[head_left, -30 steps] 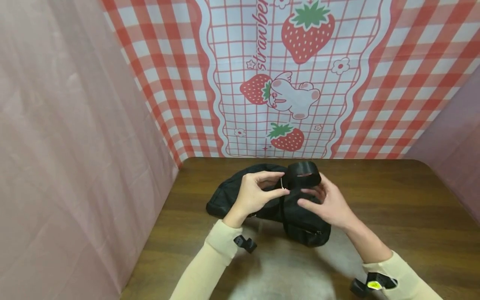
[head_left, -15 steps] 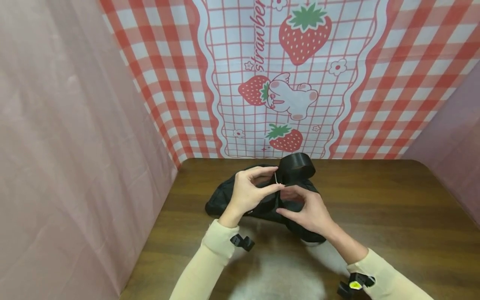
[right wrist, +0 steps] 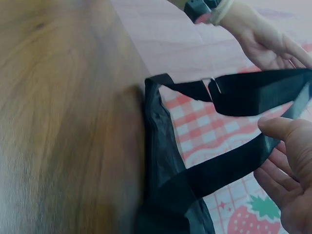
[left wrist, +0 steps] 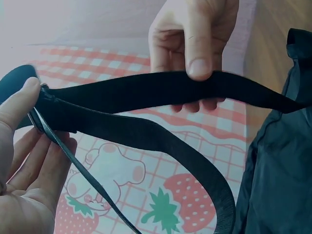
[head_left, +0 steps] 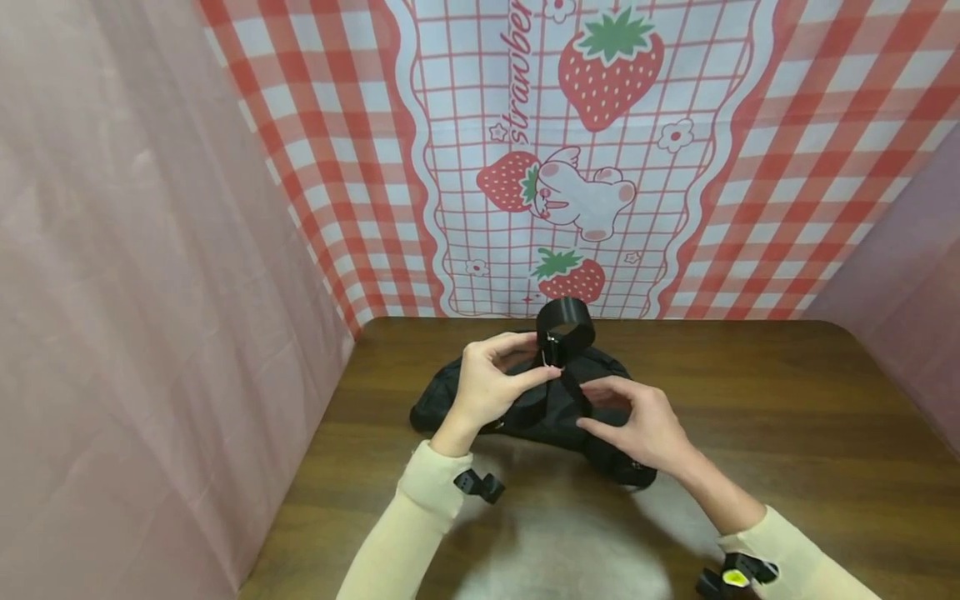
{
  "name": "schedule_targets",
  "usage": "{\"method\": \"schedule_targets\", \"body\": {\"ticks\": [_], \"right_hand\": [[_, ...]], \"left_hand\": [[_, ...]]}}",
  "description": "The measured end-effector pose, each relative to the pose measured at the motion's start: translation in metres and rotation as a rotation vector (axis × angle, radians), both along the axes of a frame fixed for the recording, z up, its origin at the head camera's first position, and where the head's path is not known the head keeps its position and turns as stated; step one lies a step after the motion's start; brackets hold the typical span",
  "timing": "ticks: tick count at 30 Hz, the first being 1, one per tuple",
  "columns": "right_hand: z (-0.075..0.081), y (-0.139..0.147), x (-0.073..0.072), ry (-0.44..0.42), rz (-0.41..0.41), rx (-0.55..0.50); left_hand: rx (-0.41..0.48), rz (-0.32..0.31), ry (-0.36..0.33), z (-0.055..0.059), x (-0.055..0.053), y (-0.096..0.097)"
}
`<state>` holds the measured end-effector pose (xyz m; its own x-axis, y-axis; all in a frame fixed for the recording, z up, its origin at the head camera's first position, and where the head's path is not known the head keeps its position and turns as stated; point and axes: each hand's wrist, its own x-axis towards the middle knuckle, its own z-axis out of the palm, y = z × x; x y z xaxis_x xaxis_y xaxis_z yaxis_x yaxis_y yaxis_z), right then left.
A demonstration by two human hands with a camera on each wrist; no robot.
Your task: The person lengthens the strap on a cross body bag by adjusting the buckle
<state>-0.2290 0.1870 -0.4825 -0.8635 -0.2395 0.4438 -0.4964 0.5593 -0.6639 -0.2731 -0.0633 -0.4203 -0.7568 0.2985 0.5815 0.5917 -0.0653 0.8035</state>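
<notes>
A black fabric bag (head_left: 558,417) lies on the table under both hands. My left hand (head_left: 491,383) pinches the bag's black webbing strap (left wrist: 131,92) at its slider buckle (left wrist: 45,95), thumb on one side and fingers on the other. Above that grip, the strap stands up in a loop. To the right, my right hand (head_left: 641,421) pinches a length of the strap between thumb and fingers, as the left wrist view shows. Between the hands the strap runs fairly straight, and another length hangs below it in a curve.
The brown wooden table (head_left: 787,433) extends around the bag. Behind it hangs a red-and-white checked cloth (head_left: 750,208) printed with strawberries. A pale pink curtain (head_left: 150,292) hangs at the left.
My right hand came left to the strap beside my left hand, then drew back right with it pinched. The standing strap loop shifted left, and my left hand moved slightly left.
</notes>
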Motion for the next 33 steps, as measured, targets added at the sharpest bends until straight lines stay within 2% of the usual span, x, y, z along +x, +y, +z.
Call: {"method": "schedule_targets", "body": {"ticks": [4,8,12,16,22,26,33], "right_hand": [[-0.002,0.013,0.002,0.018,-0.016,0.081],[-0.006,0.02,0.003,0.024,0.0,0.118],[-0.004,0.011,0.002,0.001,0.051,0.064],[0.005,-0.007,-0.002,0.008,0.098,-0.005],[0.011,-0.024,-0.006,0.019,0.078,-0.056],[0.01,-0.027,-0.006,0.017,0.075,-0.086],[0.008,-0.018,-0.005,-0.003,0.138,-0.097]], "left_hand": [[0.043,0.004,-0.011,0.001,0.0,0.0],[0.043,-0.018,-0.022,0.001,0.002,0.005],[0.016,-0.042,-0.019,0.001,0.003,0.01],[0.009,-0.025,-0.012,0.0,0.004,0.013],[0.007,-0.021,-0.017,-0.002,0.005,0.012],[0.003,-0.025,-0.023,-0.001,0.005,0.012],[0.012,-0.026,-0.038,-0.001,0.003,0.006]]}}
